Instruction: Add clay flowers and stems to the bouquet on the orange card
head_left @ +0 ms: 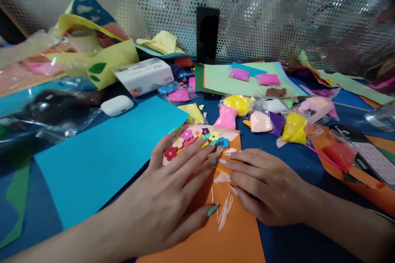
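An orange paper sheet (240, 234) lies under both hands. On its upper part is a cluster of small clay flowers on a pale base, with a red flower (170, 153), a pink flower (187, 134) and a blue flower (222, 142) showing. My left hand (182, 181) is open, its fingers stretched over the cluster and hiding part of it. My right hand (268, 176) is open on the sheet's right side, fingertips beside a flat pale clay piece (222, 178); nothing shows in its grasp. Thin pale strips (226, 211) lie on the sheet below the fingers.
A blue paper sheet (108, 160) extends to the left, with a white earbud case (117, 105) at its far edge. Bagged clay, including a yellow packet (294, 128), lines the back. A phone (207, 33) stands against the perforated metal panel (166, 4). A calculator-like device (367, 152) lies right.
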